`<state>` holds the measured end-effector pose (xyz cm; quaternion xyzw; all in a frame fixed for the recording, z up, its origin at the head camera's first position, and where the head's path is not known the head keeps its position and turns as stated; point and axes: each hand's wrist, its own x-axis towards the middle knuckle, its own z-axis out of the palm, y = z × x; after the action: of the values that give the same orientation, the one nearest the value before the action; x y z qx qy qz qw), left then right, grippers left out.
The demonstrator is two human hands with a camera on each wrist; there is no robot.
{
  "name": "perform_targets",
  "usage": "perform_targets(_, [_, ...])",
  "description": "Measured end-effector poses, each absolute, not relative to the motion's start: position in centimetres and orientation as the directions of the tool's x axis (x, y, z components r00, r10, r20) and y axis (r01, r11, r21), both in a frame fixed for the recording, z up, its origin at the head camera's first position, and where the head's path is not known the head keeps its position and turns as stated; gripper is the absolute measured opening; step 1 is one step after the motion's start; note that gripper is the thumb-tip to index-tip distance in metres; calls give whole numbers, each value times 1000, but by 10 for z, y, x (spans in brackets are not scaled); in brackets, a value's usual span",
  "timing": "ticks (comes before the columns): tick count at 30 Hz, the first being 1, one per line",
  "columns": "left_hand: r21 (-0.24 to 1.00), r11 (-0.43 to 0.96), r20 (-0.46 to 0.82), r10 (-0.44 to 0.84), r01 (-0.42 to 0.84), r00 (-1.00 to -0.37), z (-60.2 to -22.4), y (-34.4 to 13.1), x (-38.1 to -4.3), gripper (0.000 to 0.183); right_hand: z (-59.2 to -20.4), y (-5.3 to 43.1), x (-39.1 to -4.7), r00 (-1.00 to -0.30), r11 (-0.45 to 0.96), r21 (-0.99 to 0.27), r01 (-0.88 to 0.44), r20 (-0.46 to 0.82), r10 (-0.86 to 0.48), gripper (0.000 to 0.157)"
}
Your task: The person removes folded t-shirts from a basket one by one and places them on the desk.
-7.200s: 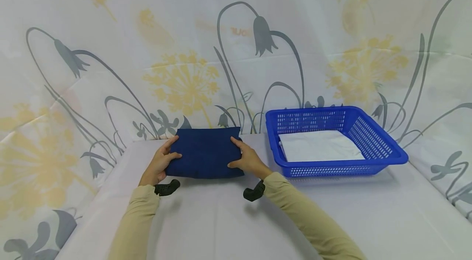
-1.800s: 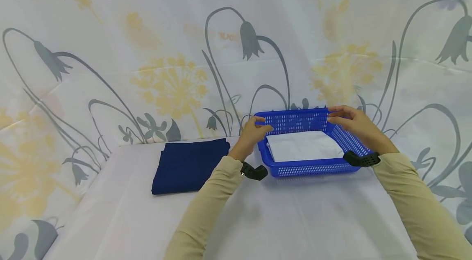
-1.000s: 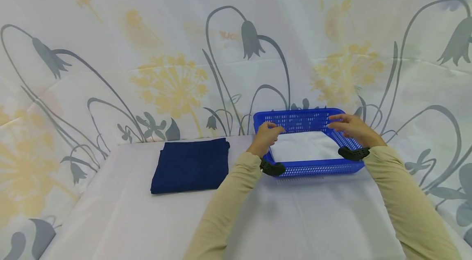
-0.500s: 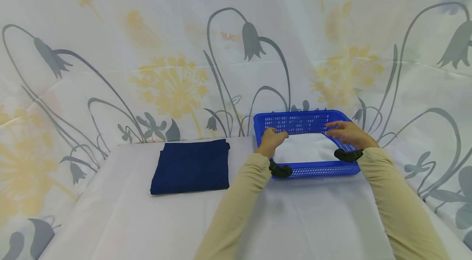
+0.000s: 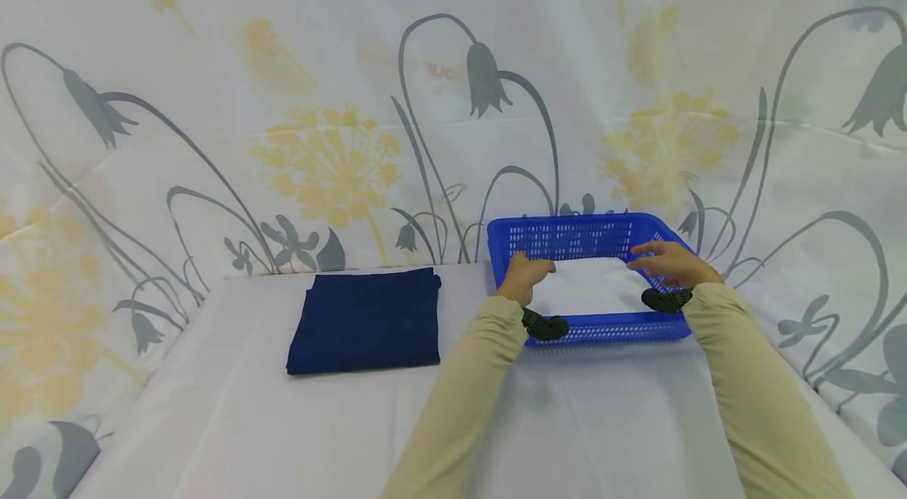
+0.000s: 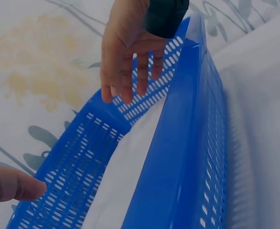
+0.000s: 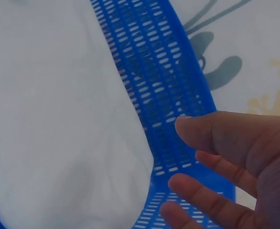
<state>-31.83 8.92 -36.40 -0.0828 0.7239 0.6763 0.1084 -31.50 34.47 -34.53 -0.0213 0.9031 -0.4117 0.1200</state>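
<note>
A folded white cloth (image 5: 588, 286) lies flat in a blue plastic basket (image 5: 609, 321) on the right part of the table. My left hand (image 5: 523, 279) reaches over the basket's left side, its thumb extended toward the cloth. Over the right side is my right hand (image 5: 669, 263); in the right wrist view its fingers are spread and hold nothing, apart from the white cloth (image 7: 68, 109). Only the thumb of the left hand (image 6: 11, 186) shows in the left wrist view, so its other fingers are mostly hidden. Left of the basket, a folded navy cloth (image 5: 364, 322) rests on the table.
A white cover spreads over the table (image 5: 319, 436). Behind it hangs a flower-printed curtain (image 5: 340, 50). The basket's perforated walls stand around the white cloth, and its back wall (image 5: 567, 235) is close to the curtain.
Earlier both hands held the navy cloth; now it lies on the table. The hands have since gone to the basket, coming lower and closer together over the white cloth.
</note>
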Motion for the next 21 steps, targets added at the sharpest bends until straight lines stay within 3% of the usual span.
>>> perform_targets(10, [947,74,-313,-6,-312,-950,-376,99,-324,87,-353,350,-323,-945,722,-687,81,-283,-163,72])
perform_targets(21, [941,44,-335,-21,-336,-942,-387,101,-327,87,-360,351,-324,-922,767,-640,34,-315,-223,75])
